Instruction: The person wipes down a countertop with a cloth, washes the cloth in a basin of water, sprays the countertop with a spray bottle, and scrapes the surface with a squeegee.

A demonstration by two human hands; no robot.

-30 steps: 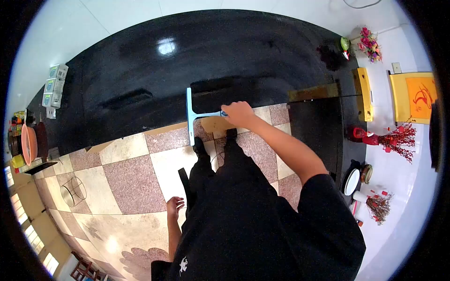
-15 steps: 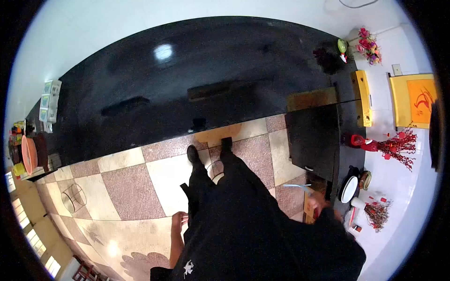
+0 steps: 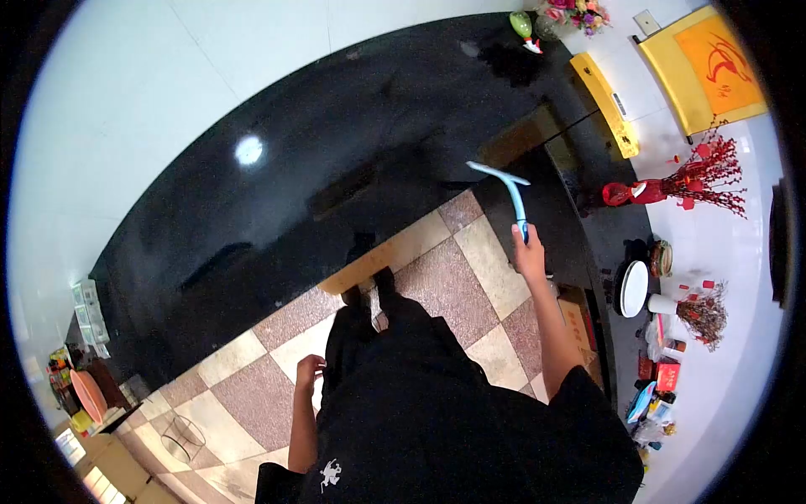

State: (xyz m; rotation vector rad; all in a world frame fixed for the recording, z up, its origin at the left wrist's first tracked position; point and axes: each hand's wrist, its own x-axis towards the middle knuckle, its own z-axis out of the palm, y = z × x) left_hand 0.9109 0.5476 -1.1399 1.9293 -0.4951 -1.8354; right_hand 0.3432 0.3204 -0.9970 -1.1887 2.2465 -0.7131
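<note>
A light-blue squeegee (image 3: pixel 514 191) is gripped by its handle in my right hand (image 3: pixel 529 254), its blade raised near the front edge of the black glossy counter (image 3: pixel 294 185). Whether the blade touches the surface cannot be told. My left hand (image 3: pixel 311 371) hangs low beside my black clothes, over the tiled floor, with its fingers loosely curled and partly hidden. Nothing can be made out in it.
At the right stand a yellow box (image 3: pixel 606 105), a red vase (image 3: pixel 646 191), a white plate (image 3: pixel 634 289) and a white vase (image 3: pixel 662 304). A green spray bottle (image 3: pixel 522 27) is at the back. White boxes (image 3: pixel 88 315) and a pink basin (image 3: pixel 87 396) lie left.
My right hand swung back low to the right, then came forward with the squeegee over the counter's right part. The view has turned right. My left hand stays low.
</note>
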